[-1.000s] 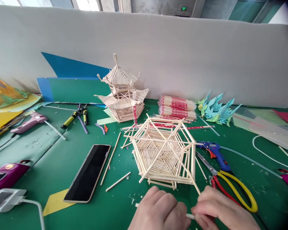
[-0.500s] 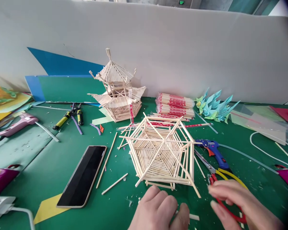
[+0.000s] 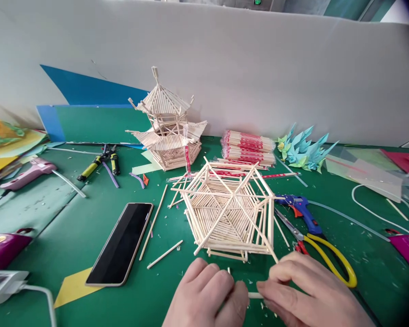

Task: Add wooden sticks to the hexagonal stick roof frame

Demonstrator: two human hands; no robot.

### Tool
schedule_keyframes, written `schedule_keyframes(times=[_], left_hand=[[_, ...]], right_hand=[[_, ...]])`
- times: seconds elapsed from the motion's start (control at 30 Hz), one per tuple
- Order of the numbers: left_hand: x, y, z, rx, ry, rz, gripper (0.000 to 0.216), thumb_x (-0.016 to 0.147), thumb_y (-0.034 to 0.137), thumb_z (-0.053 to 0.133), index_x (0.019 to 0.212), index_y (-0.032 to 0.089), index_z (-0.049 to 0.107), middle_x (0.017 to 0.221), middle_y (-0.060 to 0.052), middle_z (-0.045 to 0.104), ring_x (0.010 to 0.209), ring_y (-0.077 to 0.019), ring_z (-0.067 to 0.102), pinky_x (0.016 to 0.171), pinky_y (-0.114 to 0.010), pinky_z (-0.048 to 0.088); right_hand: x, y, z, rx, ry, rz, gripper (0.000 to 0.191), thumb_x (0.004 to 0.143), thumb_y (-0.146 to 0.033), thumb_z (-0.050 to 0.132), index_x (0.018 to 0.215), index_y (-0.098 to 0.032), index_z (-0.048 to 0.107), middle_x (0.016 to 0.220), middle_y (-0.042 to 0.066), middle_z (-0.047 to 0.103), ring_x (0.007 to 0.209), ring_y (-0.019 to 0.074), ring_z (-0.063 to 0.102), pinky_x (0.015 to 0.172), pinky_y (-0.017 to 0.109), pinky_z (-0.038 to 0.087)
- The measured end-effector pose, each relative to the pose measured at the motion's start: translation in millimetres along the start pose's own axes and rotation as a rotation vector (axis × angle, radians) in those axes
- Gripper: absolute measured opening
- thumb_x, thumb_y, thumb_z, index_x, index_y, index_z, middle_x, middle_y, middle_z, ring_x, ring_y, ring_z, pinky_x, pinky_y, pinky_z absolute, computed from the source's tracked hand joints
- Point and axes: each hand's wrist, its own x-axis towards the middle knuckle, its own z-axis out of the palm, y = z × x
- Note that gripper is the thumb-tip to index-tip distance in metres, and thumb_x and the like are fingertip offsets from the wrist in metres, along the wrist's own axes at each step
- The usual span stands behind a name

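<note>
My left hand (image 3: pixel 207 297) is closed at the bottom of the view, fingers curled round a short wooden stick (image 3: pixel 255 295). The stick's pale end pokes out to the right, where the thumb and fingers of my right hand (image 3: pixel 301 288) pinch it. Just beyond both hands stands a six-sided frame (image 3: pixel 269 227) of wooden sticks, with long sticks crossing over its open top. Scissors with yellow handles (image 3: pixel 351 273) lie to the right of the frame. A red-handled tool (image 3: pixel 300 248) shows in part behind my right hand.
A stick pagoda (image 3: pixel 167 141) stands at the back, near packs of sticks (image 3: pixel 248 147) and blue folded paper (image 3: pixel 303 147). A blue glue gun (image 3: pixel 301 210) lies right of the frame. Leftward are a phone (image 3: pixel 121 245), loose sticks (image 3: pixel 153 222), pliers (image 3: pixel 90 168) and a pink glue gun (image 3: pixel 29 175).
My right hand has left the red-handled tool and moved left to the stick's end. My left hand has shifted slightly left and up. The view has shifted a little.
</note>
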Motion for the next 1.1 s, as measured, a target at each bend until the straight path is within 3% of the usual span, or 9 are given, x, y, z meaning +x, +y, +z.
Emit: schedule_keyframes(times=[0.03,0.17,0.3,0.5,0.8,1.1], left_hand=[[0.7,0.2,-1.4,-0.004,0.041,-0.001,0.032,0.087,0.005,0.040,0.063,0.017,0.058,0.047,0.004,0.042,0.044,-0.0112,0.033,0.045,-0.029,0.022],[1.3,-6.2,-20.1,-0.089,-0.077,-0.056,0.011,0.085,0.010,0.053,0.088,0.015,0.063,0.064,0.000,0.059,0.058,-0.0123,0.047,0.056,-0.027,0.037],[-5.6,-24.4,-37.0,-0.046,-0.019,-0.225,0.023,0.082,0.009,0.058,0.105,0.013,0.059,0.095,-0.009,0.060,0.086,-0.0187,0.053,0.076,-0.034,0.043],[-13.1,-43.4,-24.5,-0.075,-0.065,-0.308,0.024,0.082,0.014,0.060,0.105,0.019,0.057,0.102,-0.008,0.055,0.094,-0.0227,0.050,0.077,-0.039,0.043],[-7.1,-43.8,-16.6,-0.148,-0.154,-0.331,0.020,0.084,0.013,0.057,0.102,0.020,0.057,0.105,-0.009,0.051,0.098,-0.0235,0.047,0.079,-0.041,0.043],[-6.5,-43.6,-16.6,-0.151,-0.137,-0.342,0.019,0.084,0.011,0.056,0.101,0.020,0.058,0.104,-0.009,0.052,0.099,-0.0234,0.046,0.080,-0.041,0.041]], right_hand=[[4.1,-2.0,0.2,-0.015,0.028,-0.023,0.012,0.082,-0.015,0.059,0.086,-0.025,0.065,0.069,-0.001,0.063,0.062,0.0124,0.056,0.054,0.023,0.042],[19.9,-3.1,-1.1,0.020,0.053,-0.033,0.011,0.085,-0.017,0.056,0.086,-0.024,0.065,0.070,-0.001,0.063,0.065,0.0131,0.055,0.058,0.026,0.040],[34.7,3.1,-1.7,0.030,0.065,0.052,0.019,0.089,-0.014,0.048,0.086,-0.021,0.065,0.072,0.001,0.060,0.067,0.0142,0.053,0.061,0.027,0.041],[50.0,3.2,4.3,0.023,0.062,0.098,0.024,0.089,-0.013,0.045,0.080,-0.020,0.066,0.070,0.001,0.059,0.067,0.0144,0.052,0.059,0.026,0.041],[47.6,4.5,5.9,0.032,0.018,0.118,0.025,0.090,-0.014,0.043,0.080,-0.021,0.065,0.069,0.001,0.057,0.067,0.0149,0.051,0.058,0.025,0.038],[50.4,4.1,7.2,0.032,-0.002,0.115,0.024,0.090,-0.013,0.045,0.077,-0.021,0.064,0.070,0.001,0.058,0.068,0.0157,0.052,0.059,0.027,0.040]])
